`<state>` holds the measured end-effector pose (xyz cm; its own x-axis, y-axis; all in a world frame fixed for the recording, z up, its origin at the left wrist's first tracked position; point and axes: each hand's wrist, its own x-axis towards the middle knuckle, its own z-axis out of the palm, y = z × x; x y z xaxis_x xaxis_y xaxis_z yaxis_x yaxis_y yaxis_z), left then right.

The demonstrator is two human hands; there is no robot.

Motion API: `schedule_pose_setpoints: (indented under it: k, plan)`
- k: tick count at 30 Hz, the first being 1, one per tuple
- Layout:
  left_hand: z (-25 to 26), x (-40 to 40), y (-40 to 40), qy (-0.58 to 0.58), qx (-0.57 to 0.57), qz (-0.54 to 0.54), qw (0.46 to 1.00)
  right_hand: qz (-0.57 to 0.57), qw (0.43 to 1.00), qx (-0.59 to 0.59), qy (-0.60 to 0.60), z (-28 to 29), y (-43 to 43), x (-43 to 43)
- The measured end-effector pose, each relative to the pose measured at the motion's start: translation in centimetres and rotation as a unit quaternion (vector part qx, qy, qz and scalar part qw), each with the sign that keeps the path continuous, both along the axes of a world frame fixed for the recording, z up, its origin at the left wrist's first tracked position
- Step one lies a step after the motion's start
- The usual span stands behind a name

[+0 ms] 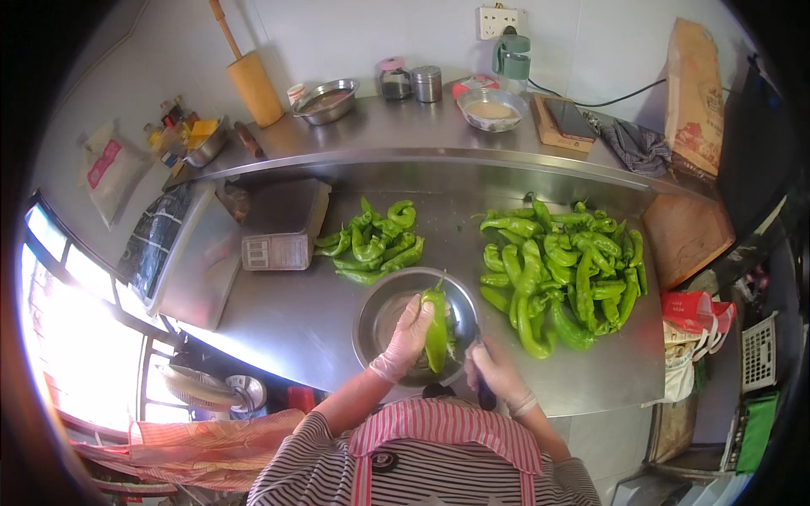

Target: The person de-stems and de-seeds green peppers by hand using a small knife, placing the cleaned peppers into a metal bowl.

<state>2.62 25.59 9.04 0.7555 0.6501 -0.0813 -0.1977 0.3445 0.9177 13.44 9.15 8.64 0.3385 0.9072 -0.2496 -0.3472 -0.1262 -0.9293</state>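
Note:
My left hand [410, 334], in a thin clear glove, grips a long green pepper [436, 332] near its stem end. The pepper hangs tip down over a round steel bowl [373, 292] in front of me. Green scraps lie partly hidden behind it in the bowl. Just right of the rim, my gloved right hand [497, 368] is closed around the dark handle of a knife [485, 393]; little of its blade can be made out. A large pile of green peppers [563, 272] lies to the right, and a smaller pile of peppers [373, 243] sits beyond the bowl to the left.
A kitchen scale [281, 221] and a translucent plastic bin [199, 259] stand at left on the steel counter [285, 329]. Along the back, a raised shelf [405, 129] bears bowls, jars and a phone [569, 118]. A wooden board [686, 234] leans at right.

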Motion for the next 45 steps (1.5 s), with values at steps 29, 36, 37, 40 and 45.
schedule_pose_setpoints:
  k: [29,36,37,40,45]
  plan:
    - [-0.3,-3.7,2.9,0.009,-0.005,-0.04,0.999,-0.198,0.83,0.09,-0.514,3.6,9.3,-3.0]
    - [-0.5,-4.0,3.9,0.074,0.047,-0.095,0.992,-0.157,0.893,0.032,-0.421,2.5,8.7,-2.9]
    - [-0.6,-3.9,4.0,0.083,0.066,-0.099,0.989,-0.166,0.877,0.039,-0.449,2.8,8.7,-2.8]
    - [-1.2,-4.1,4.3,0.127,0.101,-0.128,0.978,-0.138,0.825,0.094,-0.541,3.7,8.9,-2.4]
    - [-1.1,-4.6,5.6,0.219,0.159,-0.227,0.935,-0.022,0.78,0.051,-0.623,2.3,7.8,-1.4]
